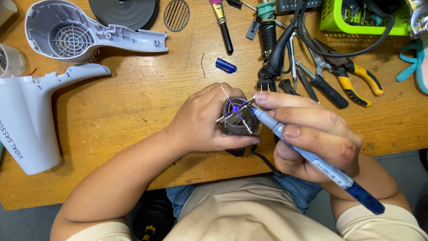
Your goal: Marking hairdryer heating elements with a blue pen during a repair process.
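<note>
My left hand grips a round heating coil assembly with wire windings and a cross-shaped plate on its top, held end-up over the wooden table. My right hand holds a blue marker pen like a pencil, with its tip on the middle of the cross, where a blue mark shows. The pen's blue cap lies on the table just behind my hands. A black cord hangs from under the coil toward my lap.
Two grey hair dryer shell halves lie at the left, with a black disc and round grille behind. Pliers, screwdrivers, a soldering iron and a green basket crowd the back right.
</note>
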